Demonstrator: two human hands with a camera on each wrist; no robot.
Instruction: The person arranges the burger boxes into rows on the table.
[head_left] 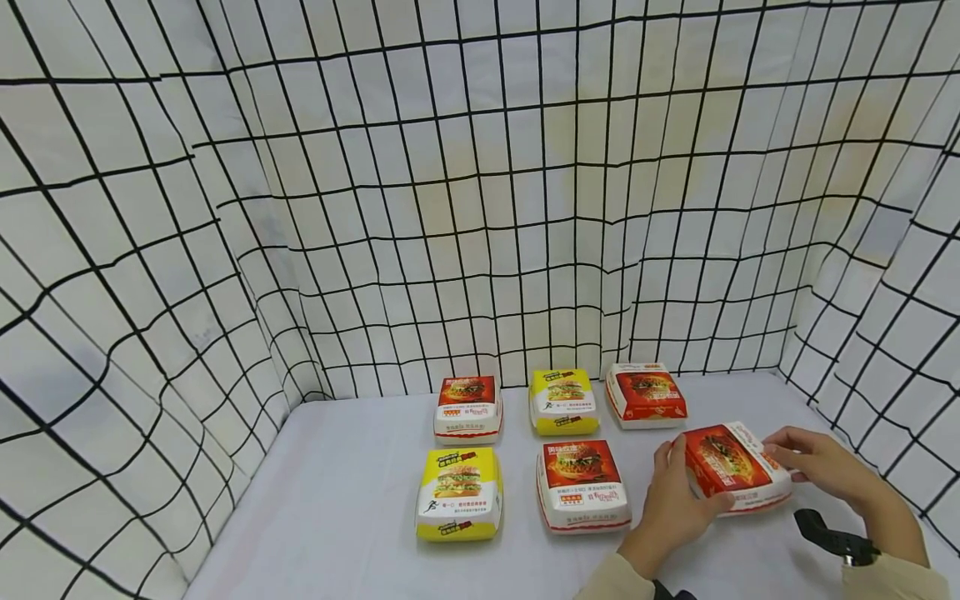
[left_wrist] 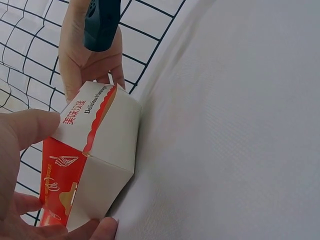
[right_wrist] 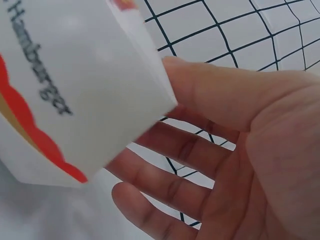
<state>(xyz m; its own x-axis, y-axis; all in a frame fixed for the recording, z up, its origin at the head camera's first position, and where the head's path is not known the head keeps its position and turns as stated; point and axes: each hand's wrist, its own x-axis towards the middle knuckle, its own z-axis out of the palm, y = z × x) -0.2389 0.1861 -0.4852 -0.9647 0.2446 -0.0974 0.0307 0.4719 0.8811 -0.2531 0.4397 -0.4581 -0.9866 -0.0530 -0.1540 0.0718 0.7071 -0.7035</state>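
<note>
Hands: both are on the red burger box [head_left: 737, 469] at the near right of the white table [head_left: 352, 500]. The left hand [head_left: 678, 500] grips its near-left side, thumb curled over the top and fingers under the edge. The right hand [head_left: 821, 463] touches its far-right end with fingers nearly straight, as the right wrist view shows.

Box in hand: closed, tilted a little, with its lower edge at or just above the cloth; whether it rests fully down I cannot tell. It sits right of the front row, roughly in line with it.

Front row: a yellow box [head_left: 458, 493] on the left and a red-topped box [head_left: 582, 485] beside it, both flat and closed.

Back row: three closed boxes side by side near the gridded backdrop [head_left: 480, 208] — red and white [head_left: 468, 407], yellow [head_left: 563, 402], red [head_left: 646, 394].

Progress, as I judge it: five boxes already stand in two rows; the sixth would complete the front row once squared and let go.
</note>
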